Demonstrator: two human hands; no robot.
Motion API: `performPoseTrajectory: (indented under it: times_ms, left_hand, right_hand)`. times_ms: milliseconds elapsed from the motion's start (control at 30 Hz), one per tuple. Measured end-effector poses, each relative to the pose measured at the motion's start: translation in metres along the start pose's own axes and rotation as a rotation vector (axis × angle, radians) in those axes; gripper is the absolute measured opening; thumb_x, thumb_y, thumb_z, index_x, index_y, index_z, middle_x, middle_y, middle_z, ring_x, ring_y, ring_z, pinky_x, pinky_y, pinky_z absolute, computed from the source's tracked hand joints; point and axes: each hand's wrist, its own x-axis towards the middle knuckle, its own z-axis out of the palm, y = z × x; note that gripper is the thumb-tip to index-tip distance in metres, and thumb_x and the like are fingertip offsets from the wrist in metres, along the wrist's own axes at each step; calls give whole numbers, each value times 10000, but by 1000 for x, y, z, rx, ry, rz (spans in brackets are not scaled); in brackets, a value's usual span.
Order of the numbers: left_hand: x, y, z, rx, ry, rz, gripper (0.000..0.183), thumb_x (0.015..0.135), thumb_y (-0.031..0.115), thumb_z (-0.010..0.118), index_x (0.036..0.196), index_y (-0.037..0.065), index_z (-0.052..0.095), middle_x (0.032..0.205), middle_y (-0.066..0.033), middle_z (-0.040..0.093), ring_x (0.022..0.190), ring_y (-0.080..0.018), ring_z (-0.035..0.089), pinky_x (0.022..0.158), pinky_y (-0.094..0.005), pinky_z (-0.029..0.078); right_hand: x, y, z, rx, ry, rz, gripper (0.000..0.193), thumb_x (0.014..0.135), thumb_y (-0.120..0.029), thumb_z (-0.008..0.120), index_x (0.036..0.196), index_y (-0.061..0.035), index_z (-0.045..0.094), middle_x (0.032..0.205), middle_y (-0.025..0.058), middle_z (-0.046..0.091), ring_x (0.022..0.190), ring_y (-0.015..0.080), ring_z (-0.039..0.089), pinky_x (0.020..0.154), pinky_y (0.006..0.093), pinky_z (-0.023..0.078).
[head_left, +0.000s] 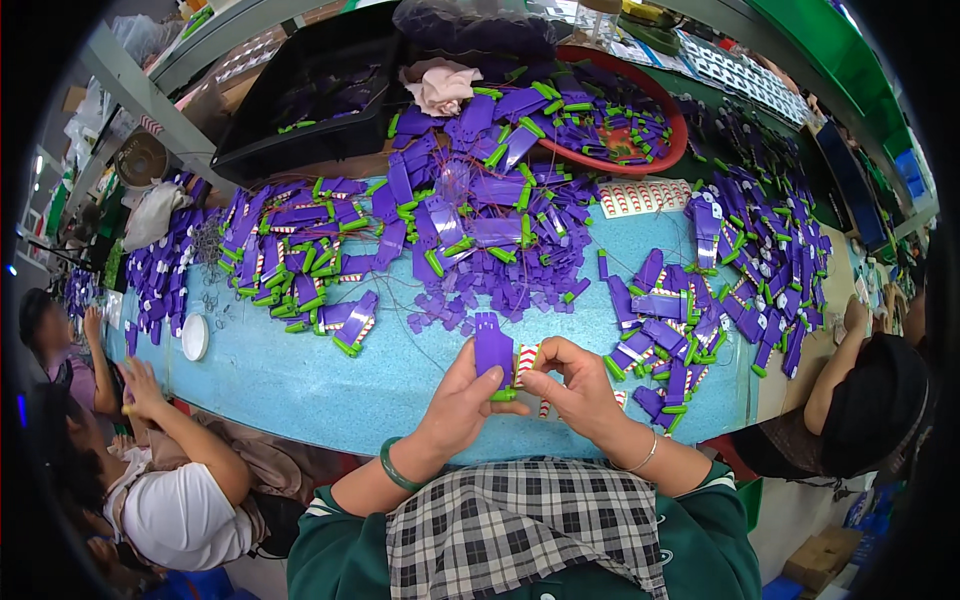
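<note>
My left hand [450,408] grips a flat purple plastic part [491,342] with a green end, held upright near the table's front edge. The thumb lies across its lower face. Close beside that part, my right hand [582,392] pinches a small white sticker [526,362] with red chevron stripes between thumb and forefinger. Whether the sticker touches the part's edge, I cannot tell. Just beyond my hands lies a heap of small purple pieces [500,280]. A striped strip [544,408] shows partly under my right hand.
Purple-and-green parts lie heaped at left [290,245] and right [665,330] on the blue tabletop [290,375]. Behind stand a black bin [290,150] and a red basin [675,150]. A sticker sheet [645,197] and white dish [195,338] lie nearby. People sit on both sides.
</note>
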Motion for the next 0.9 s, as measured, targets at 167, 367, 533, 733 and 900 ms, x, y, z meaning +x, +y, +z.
performPoseTrajectory:
  times_ms: [167, 367, 533, 733, 900]
  left_hand:
    - [-1, -5, -4, -140, -100, -63, 424, 956, 97, 433, 1360, 72, 305, 1239, -121, 510, 1110, -231, 570, 885, -430, 551]
    - [-1, -4, -3, -163, -117, -59, 469, 934, 68, 435, 1378, 70, 281, 1256, -133, 505, 1147, -253, 552, 907, -436, 536]
    - [-2, -5, -4, -164, -132, -48, 488, 907, 36, 425, 1374, 68, 286, 1261, -137, 503, 1153, -262, 548, 911, -435, 533]
    - [-2, -7, -3, -6, -134, 2, 476, 881, -17, 461, 1330, 62, 328, 1209, -109, 519, 1114, -225, 563, 892, -400, 549]
    - [-2, -6, 3, 185, -104, 13, 355, 921, 9, 490, 1259, 39, 384, 1161, -80, 512, 1084, -191, 560, 879, -370, 560]
  right_hand:
    - [0, 3, -1, -71, -21, -6, 109, 835, -54, 677, 880, -16, 585, 815, 6, 588, 761, 75, 537, 708, 247, 452]
    - [-1, 5, -1, -131, -19, -14, 113, 827, -49, 683, 851, -19, 577, 807, 8, 579, 744, 78, 530, 671, 241, 439]
    - [-1, 1, 0, -226, 2, -67, 134, 809, -61, 699, 833, -13, 576, 809, 30, 574, 744, 99, 523, 678, 256, 431]
    - [-1, -2, 2, -273, 59, -125, 162, 749, -61, 735, 772, -16, 582, 728, 60, 606, 691, 171, 556, 646, 291, 443]
    - [-2, 5, 1, -234, 90, -132, 154, 756, -66, 728, 723, -20, 585, 703, 58, 606, 669, 175, 535, 612, 309, 417]
